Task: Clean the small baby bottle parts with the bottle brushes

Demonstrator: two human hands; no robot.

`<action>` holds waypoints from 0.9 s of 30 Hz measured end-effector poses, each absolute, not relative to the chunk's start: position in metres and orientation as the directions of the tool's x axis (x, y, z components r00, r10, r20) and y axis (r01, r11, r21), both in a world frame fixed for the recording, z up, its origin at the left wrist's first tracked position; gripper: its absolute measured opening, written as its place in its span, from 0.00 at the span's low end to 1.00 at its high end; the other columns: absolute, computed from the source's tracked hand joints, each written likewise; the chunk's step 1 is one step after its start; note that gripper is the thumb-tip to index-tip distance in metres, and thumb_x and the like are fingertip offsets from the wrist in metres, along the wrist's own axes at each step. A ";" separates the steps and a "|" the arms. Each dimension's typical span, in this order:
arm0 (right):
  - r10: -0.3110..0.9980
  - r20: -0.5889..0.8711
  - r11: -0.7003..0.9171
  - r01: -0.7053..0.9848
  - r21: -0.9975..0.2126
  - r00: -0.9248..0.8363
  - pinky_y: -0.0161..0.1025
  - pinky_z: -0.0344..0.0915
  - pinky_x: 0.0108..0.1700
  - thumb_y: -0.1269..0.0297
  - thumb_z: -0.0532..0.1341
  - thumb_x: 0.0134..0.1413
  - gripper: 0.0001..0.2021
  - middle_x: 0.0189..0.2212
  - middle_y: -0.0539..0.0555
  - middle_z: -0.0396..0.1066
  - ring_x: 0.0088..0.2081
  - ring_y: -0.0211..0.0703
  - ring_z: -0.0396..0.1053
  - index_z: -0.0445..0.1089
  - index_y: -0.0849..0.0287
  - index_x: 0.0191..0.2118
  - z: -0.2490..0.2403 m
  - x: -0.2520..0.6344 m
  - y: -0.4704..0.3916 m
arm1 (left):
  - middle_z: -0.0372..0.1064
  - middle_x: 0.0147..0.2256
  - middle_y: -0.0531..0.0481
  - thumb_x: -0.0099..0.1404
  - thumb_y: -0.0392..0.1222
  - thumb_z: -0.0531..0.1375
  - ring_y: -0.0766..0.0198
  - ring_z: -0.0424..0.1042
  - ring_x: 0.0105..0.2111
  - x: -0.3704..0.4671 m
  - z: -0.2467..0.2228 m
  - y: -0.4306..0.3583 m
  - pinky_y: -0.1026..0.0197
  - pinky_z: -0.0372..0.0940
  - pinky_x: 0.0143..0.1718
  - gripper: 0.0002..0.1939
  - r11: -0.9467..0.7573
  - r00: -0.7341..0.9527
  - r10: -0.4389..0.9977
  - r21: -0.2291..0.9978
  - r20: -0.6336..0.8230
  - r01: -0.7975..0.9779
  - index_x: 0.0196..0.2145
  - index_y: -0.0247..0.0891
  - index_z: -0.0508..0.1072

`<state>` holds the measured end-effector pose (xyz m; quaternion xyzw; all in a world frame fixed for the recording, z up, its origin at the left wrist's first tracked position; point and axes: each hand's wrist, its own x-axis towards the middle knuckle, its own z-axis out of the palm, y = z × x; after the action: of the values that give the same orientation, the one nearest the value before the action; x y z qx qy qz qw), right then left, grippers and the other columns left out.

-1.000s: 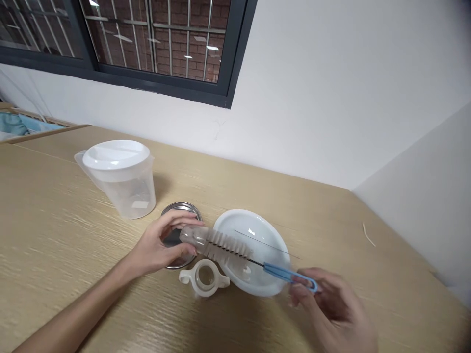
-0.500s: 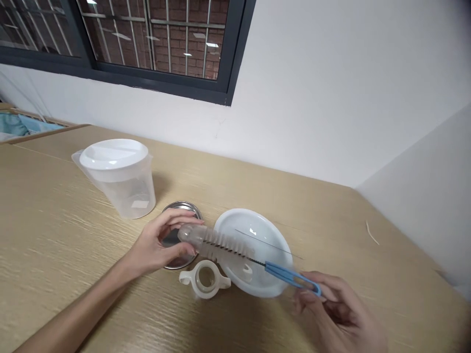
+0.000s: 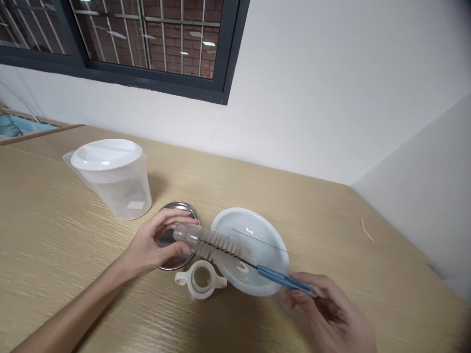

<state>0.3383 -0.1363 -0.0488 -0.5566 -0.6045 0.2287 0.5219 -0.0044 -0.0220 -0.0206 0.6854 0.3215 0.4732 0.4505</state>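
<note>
My left hand [image 3: 154,240] has its thumb and fingers closed around a small clear, rounded piece [image 3: 187,235]. The tip end of a bottle brush [image 3: 228,251] meets this piece; I cannot tell how far it reaches inside. White bristles on twisted wire lead back to a blue handle, pinched by my right hand [image 3: 327,309]. Brush and piece hang tilted above a white oval bowl [image 3: 270,235]. Below them, a white ring with two side handles [image 3: 201,279] rests on the table beside the bowl. A round metal dish [image 3: 176,262] lies partly hidden behind my left hand.
A translucent lidded pitcher [image 3: 127,191] stands at the left on the wooden table [image 3: 73,235]. A thin wire or straw-like line [image 3: 265,242] crosses the bowl and passes its rim. A small pale strip [image 3: 366,230] lies at the right. Wall and window border the table's back.
The whole view has shifted slightly, so things sit a little further left. The brush's bristles look closer to the clear piece, and my right hand has moved a bit left with the handle.
</note>
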 end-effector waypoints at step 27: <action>0.842 0.483 0.319 0.502 -0.804 0.239 0.33 0.74 0.34 0.57 0.68 0.56 0.20 0.33 0.53 0.77 0.30 0.40 0.76 0.67 0.54 0.53 -0.055 0.329 -0.134 | 0.79 0.49 0.43 0.60 0.38 0.71 0.55 0.78 0.50 -0.005 -0.017 -0.022 0.56 0.73 0.52 0.26 -0.392 0.329 0.873 0.919 0.359 0.035 0.54 0.42 0.70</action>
<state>0.3294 -0.1344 -0.0546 -0.5626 -0.5972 0.1548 0.5503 -0.0048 -0.0216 -0.0174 0.6856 0.3313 0.4751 0.4409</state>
